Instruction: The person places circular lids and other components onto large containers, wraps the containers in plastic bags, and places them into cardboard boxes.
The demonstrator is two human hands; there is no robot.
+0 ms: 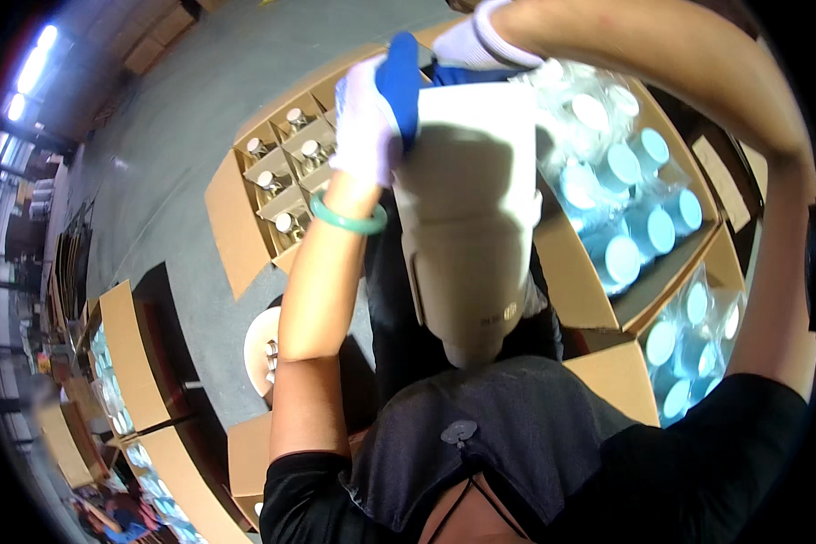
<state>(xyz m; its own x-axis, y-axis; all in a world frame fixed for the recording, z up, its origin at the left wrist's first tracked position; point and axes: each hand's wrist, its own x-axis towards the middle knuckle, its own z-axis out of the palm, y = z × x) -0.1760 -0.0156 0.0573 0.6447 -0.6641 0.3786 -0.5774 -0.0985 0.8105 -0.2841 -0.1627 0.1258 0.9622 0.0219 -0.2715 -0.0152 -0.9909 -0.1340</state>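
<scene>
Container, cream-white and tapering, held in front of the wearer's dark top, narrow end toward the chest. Left hand, gloved, at the container's far left corner, fingers seemingly clamped on its edge. Right hand, likewise gloved, at the container's far end; cannot tell the state of those fingers, largely hidden there. By judgement, midway through a lifting or turning step; next move likely to call for an even two-handed grip.

Just left of the container, an open divided carton, with capped bottles in separate cells. To the right of the container, a wide carton of pale-blue cylinders in clear plastic; on that same side, closer to the wearer, a smaller carton with similar contents.

Beyond the container, grey floor. Well apart to its left, open cartons in a row, then a person in blue. Farthest from the container, upper left, bright tube lights in a dim hall.
</scene>
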